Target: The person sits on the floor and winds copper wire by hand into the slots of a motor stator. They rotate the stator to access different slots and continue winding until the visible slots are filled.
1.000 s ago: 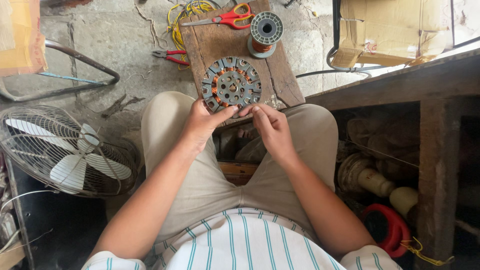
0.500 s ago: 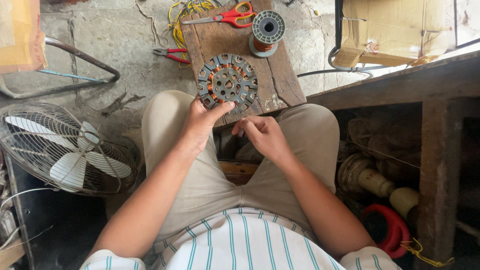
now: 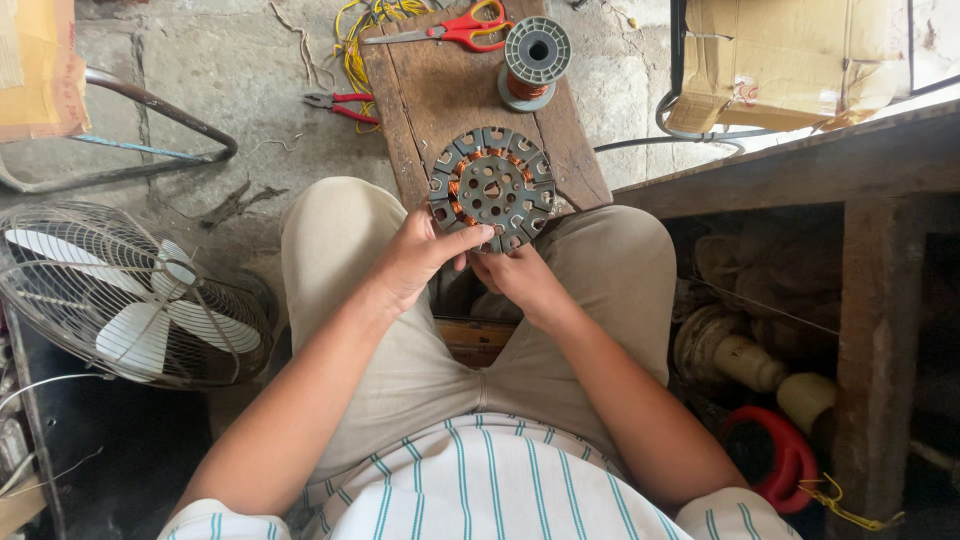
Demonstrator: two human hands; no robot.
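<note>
While its lower edge is gripped from both sides, a round stator disc [image 3: 491, 187] is held at the centre of the frame.

The left hand [image 3: 415, 258] is clenched on the disc's lower-left rim, thumb laid across its face; the right hand [image 3: 520, 275], which half a second ago was pinching something below the disc, is now closed on the bottom rim, so the winding is judged to be paused while the disc is steadied. Above it, open board [image 3: 440, 90] is left before the wire spool [image 3: 535, 55] and red scissors [image 3: 460, 25] at the top of the frame; a table fan [image 3: 120, 300] crowds the left side, a wooden bench [image 3: 800, 160] the right.
</note>
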